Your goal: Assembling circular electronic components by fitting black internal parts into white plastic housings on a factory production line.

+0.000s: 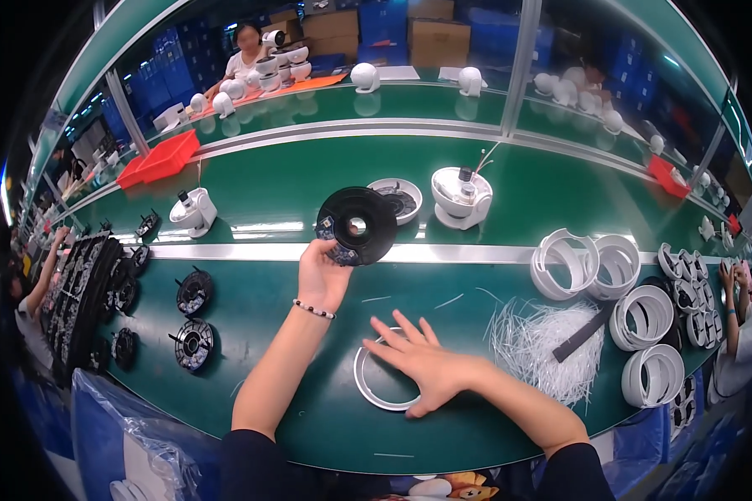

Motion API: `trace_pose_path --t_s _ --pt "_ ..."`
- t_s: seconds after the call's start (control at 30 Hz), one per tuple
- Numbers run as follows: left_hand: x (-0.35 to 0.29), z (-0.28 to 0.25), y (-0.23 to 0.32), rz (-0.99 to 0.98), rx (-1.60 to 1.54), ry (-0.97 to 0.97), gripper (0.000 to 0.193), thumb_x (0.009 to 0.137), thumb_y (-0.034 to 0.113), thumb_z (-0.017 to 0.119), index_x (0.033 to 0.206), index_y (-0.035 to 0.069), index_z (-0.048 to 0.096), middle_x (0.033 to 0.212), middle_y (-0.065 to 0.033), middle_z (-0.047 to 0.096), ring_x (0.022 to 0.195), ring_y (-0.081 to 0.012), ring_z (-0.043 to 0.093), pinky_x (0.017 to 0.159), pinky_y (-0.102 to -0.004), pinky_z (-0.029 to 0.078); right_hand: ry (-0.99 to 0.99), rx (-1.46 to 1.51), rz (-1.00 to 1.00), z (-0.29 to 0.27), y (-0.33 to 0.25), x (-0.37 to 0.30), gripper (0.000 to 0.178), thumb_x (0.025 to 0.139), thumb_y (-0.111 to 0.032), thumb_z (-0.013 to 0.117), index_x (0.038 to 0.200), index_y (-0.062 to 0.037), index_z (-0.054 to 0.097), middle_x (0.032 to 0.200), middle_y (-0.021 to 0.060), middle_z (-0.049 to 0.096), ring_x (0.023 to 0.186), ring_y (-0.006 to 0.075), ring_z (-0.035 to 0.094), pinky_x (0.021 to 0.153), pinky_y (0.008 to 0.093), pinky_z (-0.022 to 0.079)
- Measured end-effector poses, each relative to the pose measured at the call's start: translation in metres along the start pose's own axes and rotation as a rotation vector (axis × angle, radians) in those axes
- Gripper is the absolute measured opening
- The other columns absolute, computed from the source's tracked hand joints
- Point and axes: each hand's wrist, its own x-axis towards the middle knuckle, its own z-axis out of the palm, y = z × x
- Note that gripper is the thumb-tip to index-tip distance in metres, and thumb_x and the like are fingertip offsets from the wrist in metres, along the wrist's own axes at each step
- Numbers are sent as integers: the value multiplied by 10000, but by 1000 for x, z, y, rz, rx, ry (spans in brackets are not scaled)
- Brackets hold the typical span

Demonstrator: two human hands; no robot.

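Observation:
My left hand (322, 280), with a beaded bracelet at its wrist, grips a black round camera housing (378, 219) by its lower left edge. The housing has a lens in its middle and small circuit boards at the rim. Over the green bench, my right hand (436, 367) spreads its fingers above a white plastic ring (360, 381) lying flat. Whether the fingertips touch the ring I cannot tell. Behind the housing, partly covered by it, a white bowl-shaped shell (409, 194) with a dark part inside sits on the belt.
A white camera body (461, 199) stands beyond my hands, another (194, 211) farther left. White shredded strips (535, 351) with a dark grey bar (581, 336) lie right, beside white ring shells (641, 317). Black round assemblies (194, 344) lie left. Red trays (160, 160) and other people are around.

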Motion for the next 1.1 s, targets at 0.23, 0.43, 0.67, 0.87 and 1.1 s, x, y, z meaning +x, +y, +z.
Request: trace_pose_path --t_s 0.23,0.43,0.67,0.87,1.1 --pt "-2 9 -7 -5 -109 28 354 715 64 431 1057 -22 445 1049 -141 525 1007 -248 490 918 -394 365 281 -88 243 34 -18 5 1167 469 -542 721 1329 -37 114 1356 264 34 1232 477 62 885 671 127" --pt "-2 1 0 63 -117 26 366 711 39 432 1072 -22 432 1093 -134 501 1033 -253 472 931 -392 366 232 -67 448 28 -14 1 1189 452 -565 713 1322 -17 115 1319 279 116 1193 472 167 884 644 172" --pt "-9 12 -9 232 0 18 423 735 -91 415 1126 61 356 1065 -95 463 964 -223 488 843 -369 415 951 807 250 23 14 23 1078 532 -319 771 1301 30 100 1265 211 252 1172 297 301 961 371 276" --pt "-23 8 -51 290 403 -92 525 664 -131 472 1158 2 356 1074 -89 477 930 -155 507 784 -273 438 1212 1307 -104 -2 0 50 1006 626 -183 716 1300 31 0 1231 167 299 1125 240 359 929 335 315" --pt "-21 20 -21 -202 222 -441 508 802 221 459 1246 29 304 1198 -112 436 1070 -243 460 849 -449 409 1215 1094 -229 -25 34 24 1071 571 -159 732 1318 0 -18 1275 168 247 1143 245 355 938 344 310"
